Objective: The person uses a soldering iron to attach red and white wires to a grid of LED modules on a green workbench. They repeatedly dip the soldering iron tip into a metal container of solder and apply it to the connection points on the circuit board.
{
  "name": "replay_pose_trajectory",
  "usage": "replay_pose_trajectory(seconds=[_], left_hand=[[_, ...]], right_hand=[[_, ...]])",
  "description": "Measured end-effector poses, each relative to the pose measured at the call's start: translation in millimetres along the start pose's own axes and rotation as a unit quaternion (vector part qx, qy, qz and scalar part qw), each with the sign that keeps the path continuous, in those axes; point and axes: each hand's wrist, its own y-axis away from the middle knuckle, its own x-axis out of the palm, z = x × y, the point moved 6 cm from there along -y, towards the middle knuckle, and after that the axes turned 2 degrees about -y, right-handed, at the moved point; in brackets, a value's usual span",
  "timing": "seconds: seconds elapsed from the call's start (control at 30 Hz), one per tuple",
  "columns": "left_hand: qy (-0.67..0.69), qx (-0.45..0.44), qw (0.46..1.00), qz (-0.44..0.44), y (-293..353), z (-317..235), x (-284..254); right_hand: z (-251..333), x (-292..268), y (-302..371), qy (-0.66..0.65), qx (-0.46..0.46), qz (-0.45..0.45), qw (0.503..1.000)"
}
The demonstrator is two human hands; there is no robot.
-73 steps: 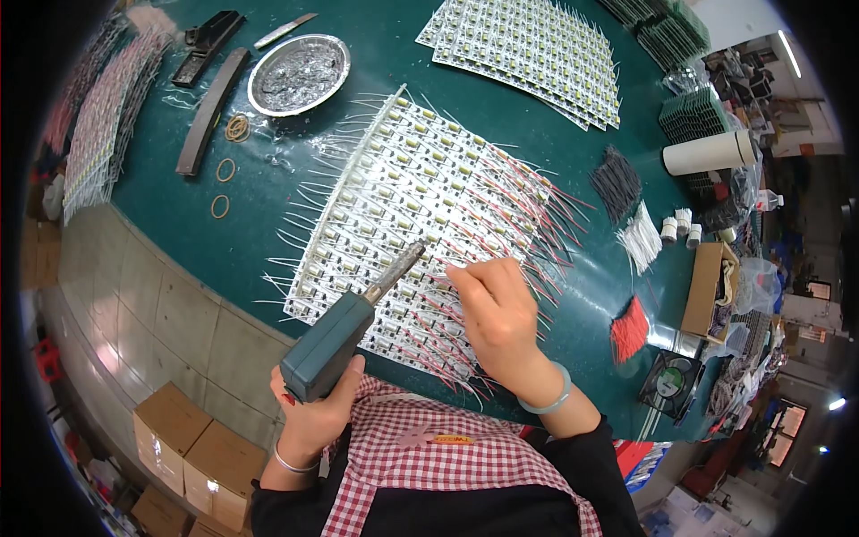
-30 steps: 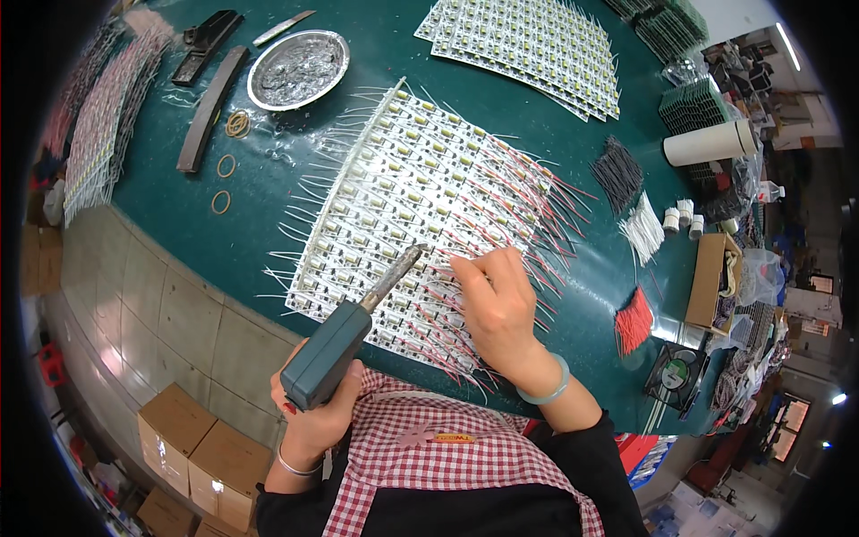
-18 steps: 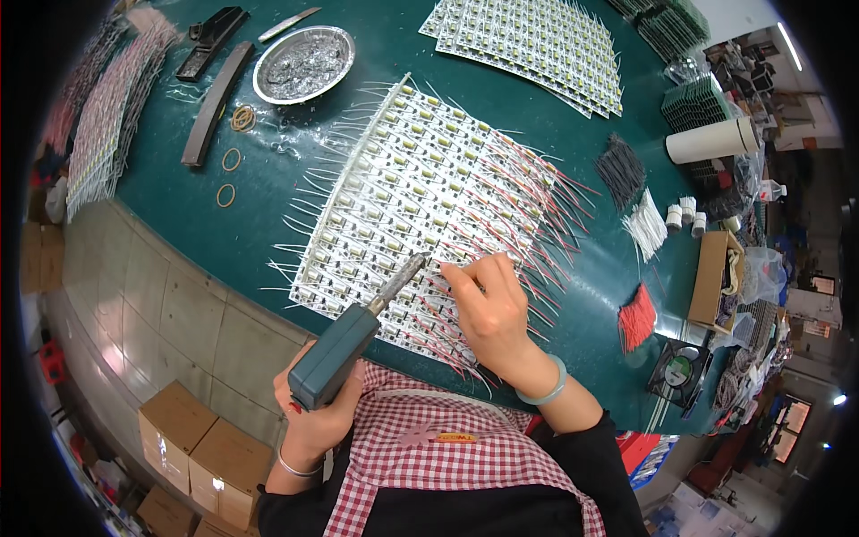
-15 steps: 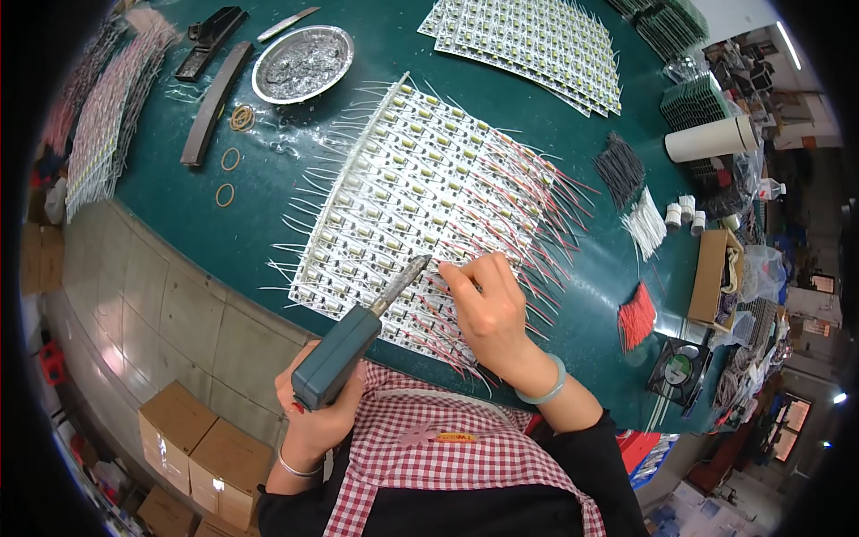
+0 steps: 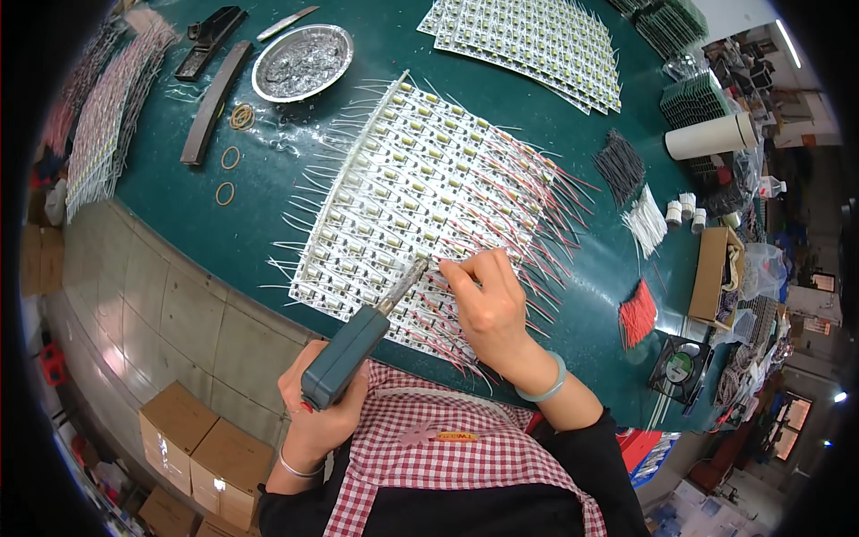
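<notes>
Stretching leftward, green tabletop [image 5: 255, 228] borders the wire-edged circuit panel [image 5: 419, 201].

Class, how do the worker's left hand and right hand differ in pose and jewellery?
The left hand wraps around a soldering gun; the right hand curls its fingers low over the circuit board. The left hand wears a thin silver bangle, the right hand a thicker pale green bangle. Both hands are ungloved and come from black sleeves.
</notes>
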Motion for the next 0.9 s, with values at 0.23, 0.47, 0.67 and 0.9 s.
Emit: replay_pose_trajectory(seconds=[0.23,0.47,0.67,0.9], left_hand=[[0.040,-0.009,0.999,-0.023,4.2,4.6,-4.5],[0.041,-0.022,0.999,-0.012,5.0,2.2,-7.2],[0.044,-0.001,0.999,-0.012,3.7,1.4,-6.3],[0.072,-0.017,0.997,-0.012,6.8,7.9,-1.0]], right_hand=[[1.2,0.2,-0.9,0.003,-0.001,0.000,1.000],[1.2,0.1,-0.5,0.003,-0.004,-0.006,1.000],[2.1,-0.3,-0.3,0.004,0.000,-0.002,1.000],[1.2,2.3,0.7,0.004,-0.003,-0.002,1.000]])
